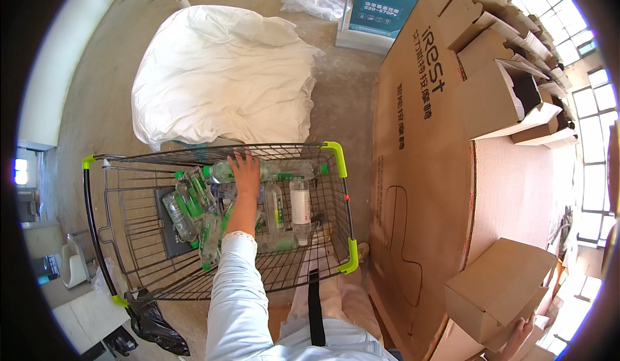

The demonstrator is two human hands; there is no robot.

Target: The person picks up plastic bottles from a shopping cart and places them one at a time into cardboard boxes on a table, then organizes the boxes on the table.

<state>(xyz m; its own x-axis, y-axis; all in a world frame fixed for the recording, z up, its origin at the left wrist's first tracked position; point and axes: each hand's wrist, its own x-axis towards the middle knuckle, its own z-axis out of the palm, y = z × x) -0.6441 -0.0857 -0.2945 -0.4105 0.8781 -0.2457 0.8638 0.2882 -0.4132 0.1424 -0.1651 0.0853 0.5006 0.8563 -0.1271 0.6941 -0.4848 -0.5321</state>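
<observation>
My left hand (244, 172) reaches down into a wire shopping cart (161, 277) with bright green corner pieces. Its fingers are spread over a clear plastic bottle (223, 172) with a green cap, lying along the far side. Several more bottles lie in the cart, some with green labels, and one white-labelled bottle (300, 203) is on the right. A dark grey flat piece (169, 228) lies beneath part of the pile. At the lower right, my right hand (518, 336) grips the edge of a small brown cardboard box (500, 290); its fingers are partly hidden.
A large brown carton (420, 186) stands right of the cart, with opened cardboard boxes (497, 96) on top. Beyond the cart sits a bulky white cloth-covered bundle (226, 70). A black plastic bag (155, 325) is at the lower left; a blue-and-white box (387, 9) stands farther back.
</observation>
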